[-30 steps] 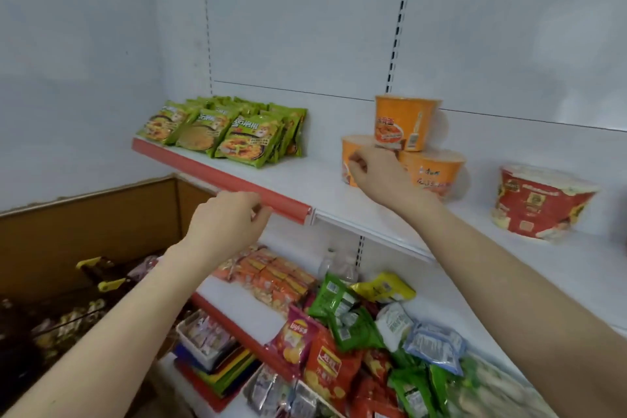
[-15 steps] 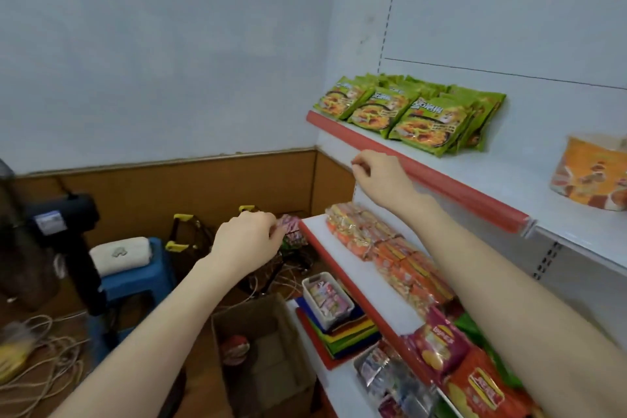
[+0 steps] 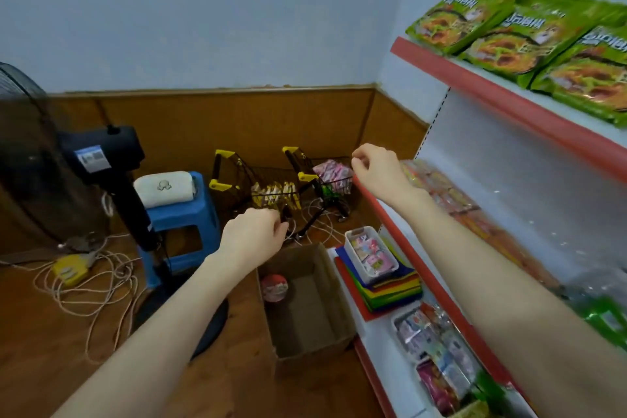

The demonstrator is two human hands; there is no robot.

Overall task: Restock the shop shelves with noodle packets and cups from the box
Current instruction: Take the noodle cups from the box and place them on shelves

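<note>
An open cardboard box point(image 3: 334, 309) stands on the floor beside the shelving, with one red-lidded noodle cup point(image 3: 275, 287) inside. Green noodle packets point(image 3: 529, 41) lie in a row on the upper shelf with the red edge strip point(image 3: 502, 102). My left hand point(image 3: 252, 236) hovers above the box's far end, fingers loosely curled, holding nothing. My right hand point(image 3: 378, 168) hangs in the air in front of the middle shelf's left end, fingers loosely curled and empty. The orange cups on the upper shelf are out of view.
A black standing fan point(image 3: 51, 163), a blue stool point(image 3: 181, 220) with a white pouch, two small wire trolleys point(image 3: 281, 187) and loose cables point(image 3: 95, 285) crowd the floor left of the box. Lower shelves point(image 3: 441, 299) hold trays of small packets and coloured folders.
My view has swung left and down from the upper shelf to the floor. My right hand came off the shelf edge and dropped lower; my left hand lowered over the box.
</note>
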